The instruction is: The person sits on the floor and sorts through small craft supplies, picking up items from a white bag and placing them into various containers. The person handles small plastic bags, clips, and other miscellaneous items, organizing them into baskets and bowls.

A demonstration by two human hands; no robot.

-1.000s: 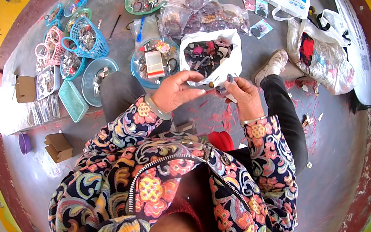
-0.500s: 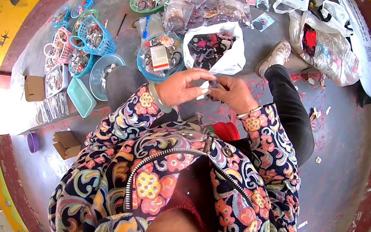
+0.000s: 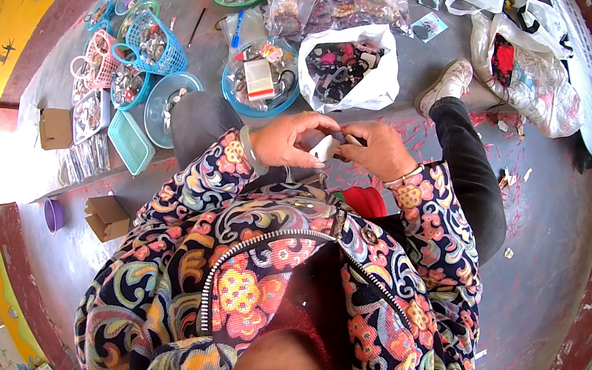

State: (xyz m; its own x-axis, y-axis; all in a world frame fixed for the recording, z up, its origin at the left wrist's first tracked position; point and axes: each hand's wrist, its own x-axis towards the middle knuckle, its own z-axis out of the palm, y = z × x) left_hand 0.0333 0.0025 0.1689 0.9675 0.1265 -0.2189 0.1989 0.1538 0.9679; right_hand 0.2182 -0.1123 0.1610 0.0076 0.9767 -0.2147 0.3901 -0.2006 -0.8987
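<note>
My left hand (image 3: 290, 139) has its thumb and fingers closed on a small white card (image 3: 324, 149) in front of my lap. Close beside it, my right hand (image 3: 381, 153) is pinched, its fingertips meeting the left ones near the card. Something small and brownish shows at the right fingertips, too small to name. Just beyond both hands stands an open white plastic bag (image 3: 384, 82) full of dark and pink hair ties (image 3: 338, 73). Left of the bag is a blue basin (image 3: 227, 90) with a white-and-red box (image 3: 258, 79) on its contents.
Several baskets of small goods stand at the left, among them a blue basket (image 3: 164, 47) and a mint tray (image 3: 131, 143). Clear bags (image 3: 342, 11) of goods lie at the far side. A stuffed white sack (image 3: 535, 88) rests at the right. Red scraps litter the floor.
The white card has tilted and now shows more of its face between my hands. My right fingertips have shifted slightly away from the left ones. The whole view has moved a little.
</note>
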